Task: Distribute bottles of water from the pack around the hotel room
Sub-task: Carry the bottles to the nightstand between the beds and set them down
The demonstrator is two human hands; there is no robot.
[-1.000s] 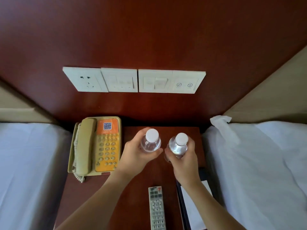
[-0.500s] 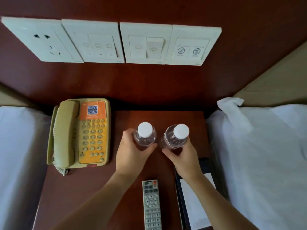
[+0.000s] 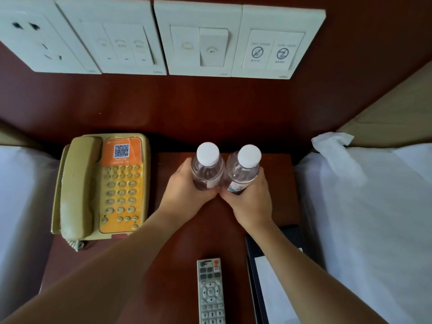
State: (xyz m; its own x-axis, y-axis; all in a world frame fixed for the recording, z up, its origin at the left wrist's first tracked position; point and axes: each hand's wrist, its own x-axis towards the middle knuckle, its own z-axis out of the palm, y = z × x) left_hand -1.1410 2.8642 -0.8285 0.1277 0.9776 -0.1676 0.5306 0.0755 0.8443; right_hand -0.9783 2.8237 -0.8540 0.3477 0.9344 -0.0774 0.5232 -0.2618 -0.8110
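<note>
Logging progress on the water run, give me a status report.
Left hand shut on left bottle, right hand on right bottle. Both upright, side by side over nightstand. Phone left, remote nearer; neither blocking.

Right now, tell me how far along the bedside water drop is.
Nearly done here. Two water bottles, the left bottle and the right bottle, stand side by side at the back of the nightstand, between the phone and the bed. In hand: the left hand and right hand each grip one. Left: let go. The pack and other spots are out of view.
</note>
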